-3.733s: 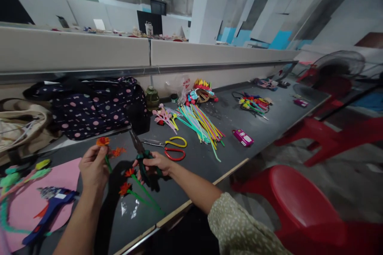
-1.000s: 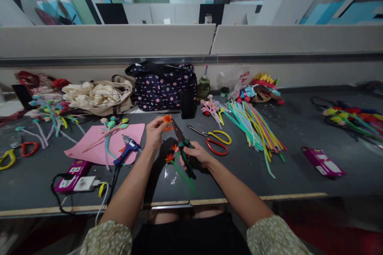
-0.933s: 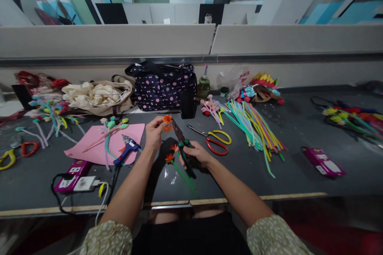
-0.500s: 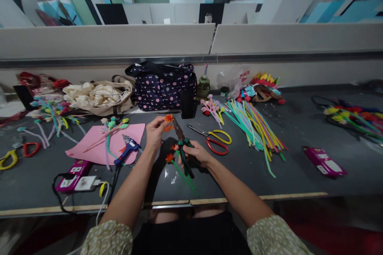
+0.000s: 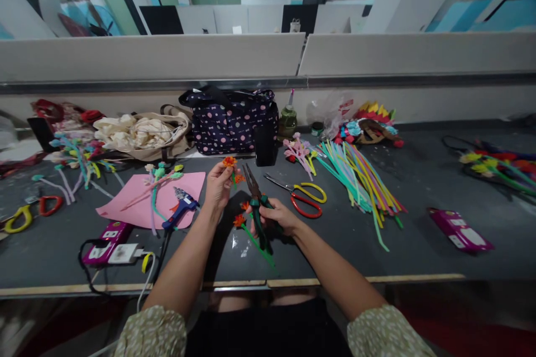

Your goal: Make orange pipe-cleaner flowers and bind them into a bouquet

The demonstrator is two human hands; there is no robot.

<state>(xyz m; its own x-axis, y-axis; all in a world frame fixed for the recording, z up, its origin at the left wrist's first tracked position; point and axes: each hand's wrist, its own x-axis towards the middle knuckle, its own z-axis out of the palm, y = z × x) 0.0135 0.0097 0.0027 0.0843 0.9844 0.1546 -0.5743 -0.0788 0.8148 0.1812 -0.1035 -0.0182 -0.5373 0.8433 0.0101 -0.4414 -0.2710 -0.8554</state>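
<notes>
My left hand [image 5: 218, 183] pinches an orange pipe-cleaner flower [image 5: 229, 162] at its base, with a short bit of green stem showing below. My right hand [image 5: 277, 216] is wrapped round the dark green handles of needle-nose pliers [image 5: 253, 185]. The pliers' jaws point up and away, slightly parted, just right of the flower and apart from it. On the table below lie more orange flowers [image 5: 239, 220] on green stems [image 5: 262, 251], partly behind the pliers. Another small orange piece shows beside my left fingers.
Scissors [image 5: 307, 192] with red and yellow handles lie right of the pliers, near a bundle of coloured pipe cleaners [image 5: 355, 175]. Leftward, a blue glue gun [image 5: 181, 209] rests on pink paper [image 5: 125, 195], its cable near a purple power strip [image 5: 103, 251]. A dotted bag [image 5: 232, 122] stands behind.
My left hand has drawn the orange flower slightly left and up, away from the pliers' tips. The flower has turned, showing its green stem. My right hand still holds the pliers.
</notes>
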